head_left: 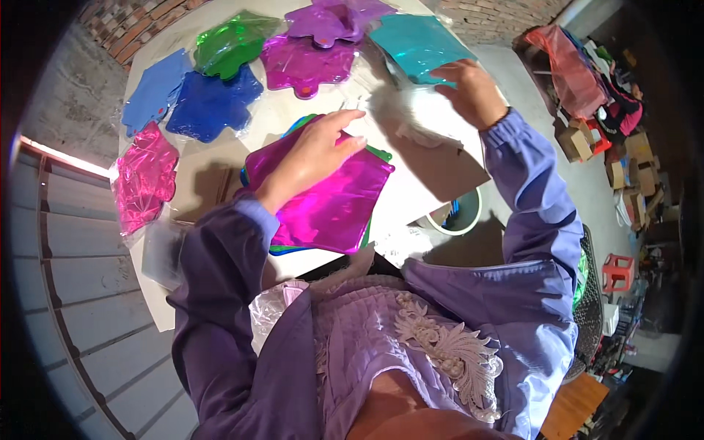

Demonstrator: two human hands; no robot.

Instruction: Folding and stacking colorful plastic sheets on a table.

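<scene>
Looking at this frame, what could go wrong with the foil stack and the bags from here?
The left hand rests flat on the magenta foil sheet topping a stack that overhangs the table edge; lifting it might let slick sheets slide off. The right hand pinches a clear bag in mid-air, which could slip or crumple. The blur hides its grip.

bare table strip (433, 176) between hands, foil balloons (220, 73) crowding far side
</scene>
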